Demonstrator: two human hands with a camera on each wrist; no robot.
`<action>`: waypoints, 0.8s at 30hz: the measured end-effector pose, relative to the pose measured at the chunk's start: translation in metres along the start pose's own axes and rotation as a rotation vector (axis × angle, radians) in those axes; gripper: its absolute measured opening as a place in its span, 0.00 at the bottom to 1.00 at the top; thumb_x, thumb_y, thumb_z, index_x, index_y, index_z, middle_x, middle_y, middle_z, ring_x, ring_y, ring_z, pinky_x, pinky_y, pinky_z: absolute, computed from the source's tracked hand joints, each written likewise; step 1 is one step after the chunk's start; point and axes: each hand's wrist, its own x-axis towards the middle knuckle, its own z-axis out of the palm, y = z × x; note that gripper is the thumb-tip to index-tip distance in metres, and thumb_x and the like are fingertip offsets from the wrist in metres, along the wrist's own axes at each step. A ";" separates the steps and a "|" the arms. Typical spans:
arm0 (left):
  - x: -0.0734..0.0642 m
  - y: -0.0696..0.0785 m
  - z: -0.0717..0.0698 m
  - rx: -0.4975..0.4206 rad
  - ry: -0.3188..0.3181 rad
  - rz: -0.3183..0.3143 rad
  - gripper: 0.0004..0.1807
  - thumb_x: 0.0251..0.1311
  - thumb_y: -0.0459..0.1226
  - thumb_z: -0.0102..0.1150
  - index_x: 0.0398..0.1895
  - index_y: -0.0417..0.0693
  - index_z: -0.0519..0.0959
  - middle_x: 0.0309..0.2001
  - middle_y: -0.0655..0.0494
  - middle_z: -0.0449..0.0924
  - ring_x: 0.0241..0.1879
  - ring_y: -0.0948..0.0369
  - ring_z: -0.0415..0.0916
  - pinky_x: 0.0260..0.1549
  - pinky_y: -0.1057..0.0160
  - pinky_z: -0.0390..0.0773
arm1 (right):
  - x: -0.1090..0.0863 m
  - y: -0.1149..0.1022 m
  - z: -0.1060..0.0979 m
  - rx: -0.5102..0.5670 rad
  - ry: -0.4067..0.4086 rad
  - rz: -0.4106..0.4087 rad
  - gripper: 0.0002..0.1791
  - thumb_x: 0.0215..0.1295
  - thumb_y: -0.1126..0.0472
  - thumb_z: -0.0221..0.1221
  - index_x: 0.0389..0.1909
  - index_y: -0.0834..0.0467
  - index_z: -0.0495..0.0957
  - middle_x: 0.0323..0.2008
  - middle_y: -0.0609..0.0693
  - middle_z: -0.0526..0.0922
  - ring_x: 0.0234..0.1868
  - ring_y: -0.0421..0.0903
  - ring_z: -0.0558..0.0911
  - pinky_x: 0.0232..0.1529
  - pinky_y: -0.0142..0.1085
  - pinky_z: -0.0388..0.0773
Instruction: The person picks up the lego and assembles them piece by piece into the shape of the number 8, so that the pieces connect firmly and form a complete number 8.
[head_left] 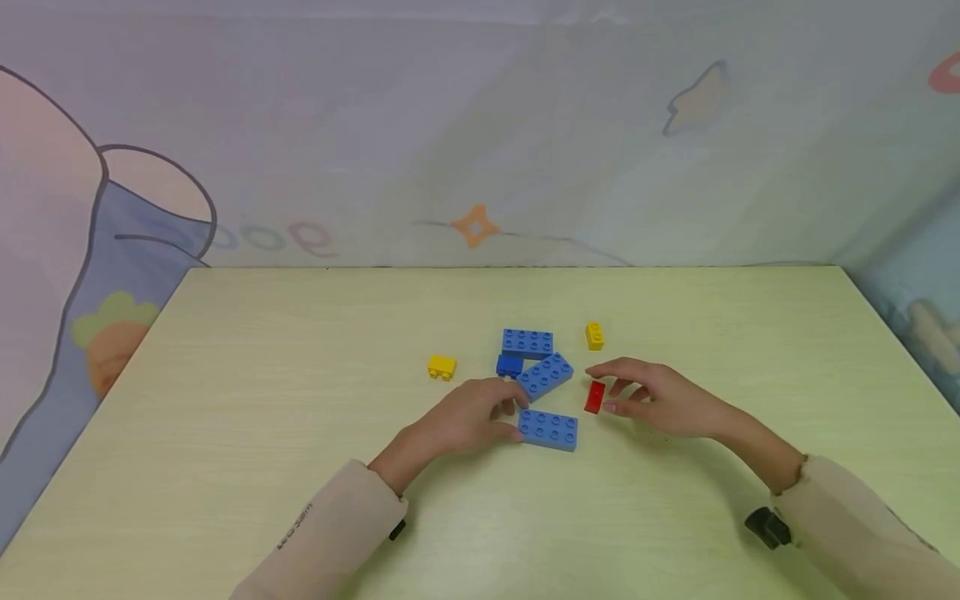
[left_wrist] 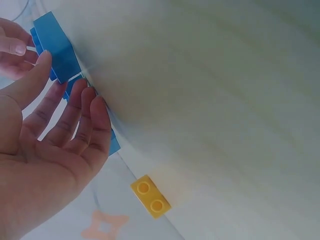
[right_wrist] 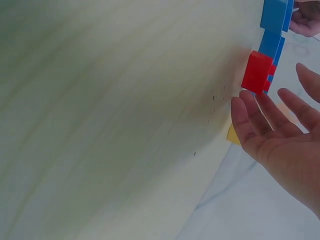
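Note:
The left hand (head_left: 476, 412) is at the left end of the front blue brick (head_left: 555, 430), its thumb and index finger pinching that end. In the left wrist view, the other fingers extend loosely past the blue brick (left_wrist: 56, 47). To the right, the right hand (head_left: 667, 400) is held with parted, gently bent fingers around a small red brick (head_left: 594, 397), its thumb close to the red brick's right side. Seen from the right wrist, the fingertips come right up to the red brick (right_wrist: 257, 72), and nothing is gripped.
Behind the front brick lie a slanted blue brick (head_left: 546, 377), another long blue brick (head_left: 528, 342) and a small dark blue brick (head_left: 510, 365). One yellow brick (head_left: 442, 367) lies to the left, another yellow brick (head_left: 595, 336) at the back right. A printed cloth (head_left: 480, 125) hangs behind the table (head_left: 262, 400).

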 end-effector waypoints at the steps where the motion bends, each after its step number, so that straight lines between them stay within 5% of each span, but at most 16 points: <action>1: 0.000 0.000 0.000 0.000 0.000 0.000 0.16 0.55 0.37 0.62 0.48 0.46 0.76 0.41 0.54 0.76 0.42 0.59 0.71 0.43 0.64 0.72 | 0.001 0.000 0.000 0.000 0.000 -0.005 0.24 0.61 0.65 0.57 0.58 0.65 0.68 0.53 0.58 0.73 0.45 0.49 0.76 0.45 0.37 0.75; 24: 0.000 -0.001 0.000 -0.006 -0.003 -0.010 0.16 0.55 0.37 0.62 0.48 0.46 0.76 0.41 0.55 0.75 0.42 0.59 0.70 0.43 0.63 0.71 | 0.002 0.006 0.001 -0.023 0.006 -0.065 0.15 0.59 0.71 0.57 0.49 0.65 0.74 0.45 0.53 0.77 0.43 0.49 0.75 0.42 0.37 0.76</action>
